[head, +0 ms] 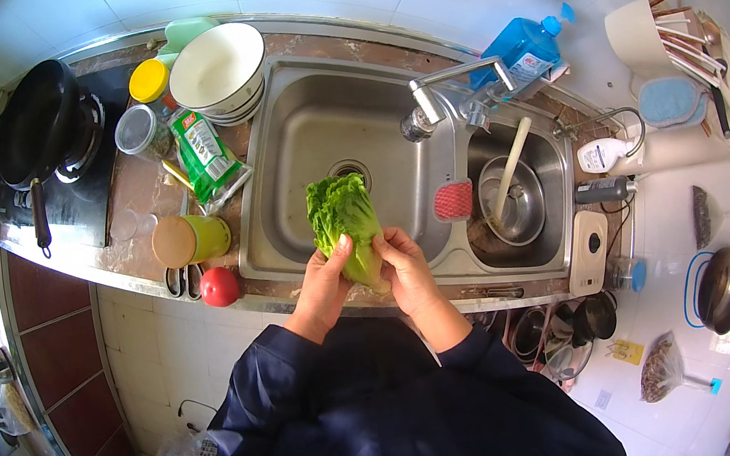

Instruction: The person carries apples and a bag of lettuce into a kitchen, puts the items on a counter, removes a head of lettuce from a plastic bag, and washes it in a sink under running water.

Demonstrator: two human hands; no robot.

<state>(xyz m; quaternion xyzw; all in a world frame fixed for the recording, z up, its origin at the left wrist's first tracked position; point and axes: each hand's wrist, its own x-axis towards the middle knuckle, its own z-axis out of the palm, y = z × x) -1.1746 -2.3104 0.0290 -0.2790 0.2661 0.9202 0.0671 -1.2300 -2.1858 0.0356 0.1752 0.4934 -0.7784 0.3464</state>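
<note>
A small head of green lettuce (pixel 343 213) is held upright, leaves pointing away from me, over the near edge of the large steel sink basin (pixel 273 122). My left hand (pixel 328 282) grips its lower left side with the thumb on top. On the lower right side, my right hand (pixel 408 267) grips it, thumb and fingers near the stem end. The fingers beneath the lettuce are hidden. Beyond the basin's right part, the chrome faucet (pixel 429 101) stands on the sink rim. A red mesh sponge (pixel 453 201) lies on the divider between the two basins.
The smaller basin holds a steel bowl (pixel 524 223). Left of the sink are a tomato (pixel 220 287), scissors (pixel 183 281), a yellow-green jar (pixel 209 236), a green packet (pixel 209 155) and stacked bowls (pixel 218 67). A black wok (pixel 36 127) sits on the stove.
</note>
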